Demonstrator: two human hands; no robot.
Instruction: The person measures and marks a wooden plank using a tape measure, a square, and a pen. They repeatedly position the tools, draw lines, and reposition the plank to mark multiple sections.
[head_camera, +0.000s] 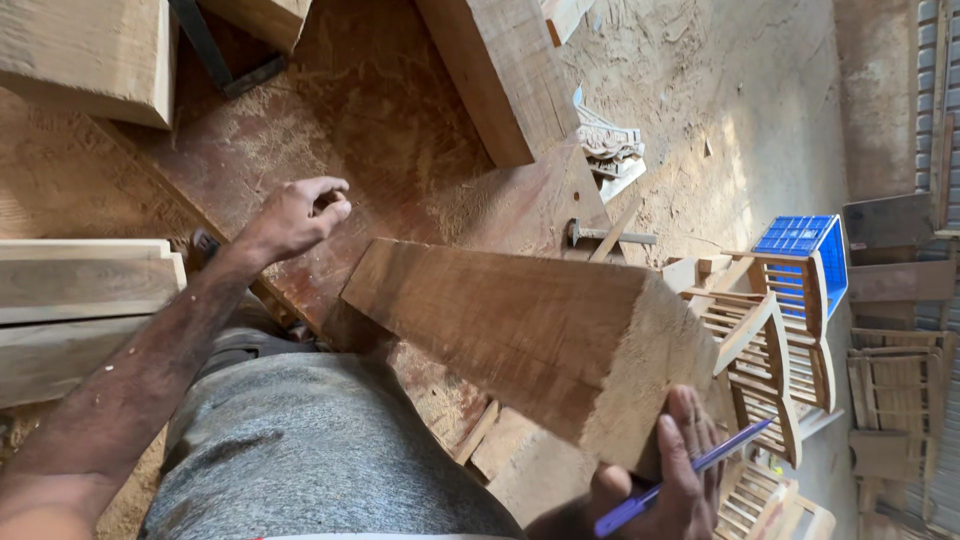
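The right hand (672, 480), at about 5 o'clock in the view, held a blue pen (680, 478) across its fingers, which pressed against the rough sawn end of a thick wooden beam (520, 325). The beam lay slanting from the centre toward 4 o'clock, its near end resting at the person's lap over grey trousers (320, 450). The left hand (295, 215), at about 10 o'clock, hung loosely curled with fingers bent inward, holding nothing, above a sawdust-strewn reddish tabletop (380, 110). Another heavy timber (495, 70) ran up toward 12 o'clock, and stacked planks (80, 290) lay at 9 o'clock. A hammer (605, 237) rested near the tabletop's edge just beyond the beam. Toward 3 o'clock stood a blue plastic crate (805, 245) beside slatted wooden chair frames (775, 350) on the dusty floor (740, 110).
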